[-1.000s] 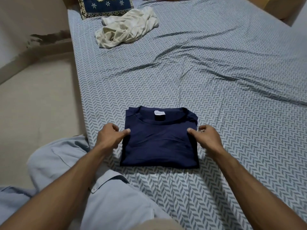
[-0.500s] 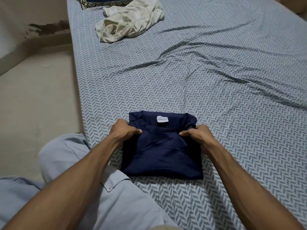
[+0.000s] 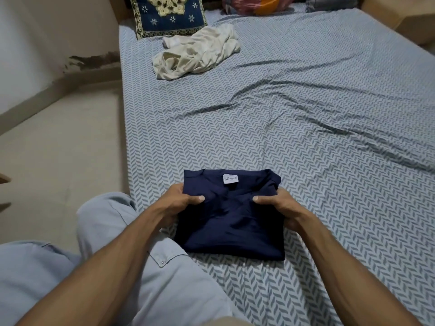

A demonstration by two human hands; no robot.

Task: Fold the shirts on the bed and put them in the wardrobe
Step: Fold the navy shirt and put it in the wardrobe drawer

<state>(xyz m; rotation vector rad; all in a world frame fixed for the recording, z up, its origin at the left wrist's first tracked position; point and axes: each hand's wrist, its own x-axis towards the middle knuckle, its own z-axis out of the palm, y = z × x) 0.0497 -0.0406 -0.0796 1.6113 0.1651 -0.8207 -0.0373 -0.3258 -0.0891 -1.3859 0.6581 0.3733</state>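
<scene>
The navy shirt (image 3: 231, 222) is folded into a compact, almost square packet and it is at the near edge of the bed (image 3: 306, 142), close to the person. Its colour is a deep, even dark blue. The round collar is turned to the far side, and a small white label (image 3: 230, 179) with dark letters shows inside the neck. The cloth has soft creases across the middle, between the two thumbs, and the far right corner is a little bunched. The near edge is straight and lies flat on the sheet.

The left hand (image 3: 175, 203) is closed on the left side of the packet: the thumb presses on top and the fingers go under the edge, where they are hidden. The right hand (image 3: 281, 204) grips the right side in the same way, thumb on top and fingers below. Both hands hold the shirt at about the same height, one opposite the other.

The sheet of the bed has a grey-blue zigzag pattern with some long wrinkles. Far on the left part of the bed, well apart from the navy packet, a cream shirt (image 3: 196, 55) lies crumpled and not folded. Just behind it stands a dark blue cushion (image 3: 168, 15) with a pale crochet motif.
</scene>
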